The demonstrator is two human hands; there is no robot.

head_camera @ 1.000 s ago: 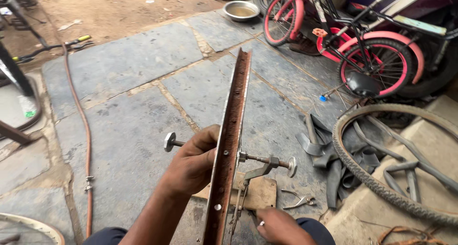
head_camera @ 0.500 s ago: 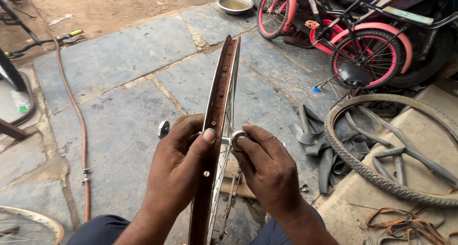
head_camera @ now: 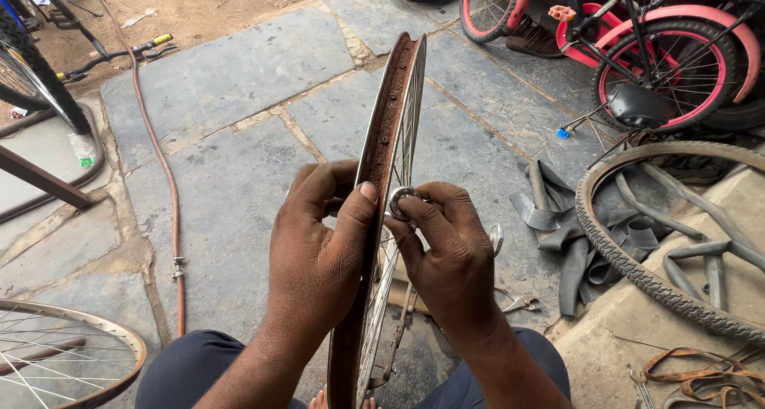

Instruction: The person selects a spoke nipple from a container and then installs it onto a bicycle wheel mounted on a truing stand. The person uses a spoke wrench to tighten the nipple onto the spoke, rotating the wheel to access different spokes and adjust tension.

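The left hand (head_camera: 319, 250) is gripping the rusty wheel rim (head_camera: 382, 162), its grip closed around the edge, thumb across it. The right hand (head_camera: 446, 254) is pinching a small metal ring (head_camera: 401, 200) between its fingertips, beside the rim, above the stone floor (head_camera: 231, 170).

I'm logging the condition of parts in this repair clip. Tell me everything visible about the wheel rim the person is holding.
The wheel rim is a bare metal bicycle rim, seen edge-on and standing upright between the person's knees. Its inner channel looks brown with rust and has no tyre or tube. Thin silver spokes run from it on the right side. The left hand grips its edge, thumb across the channel; the right hand holds a small round silver part beside it.
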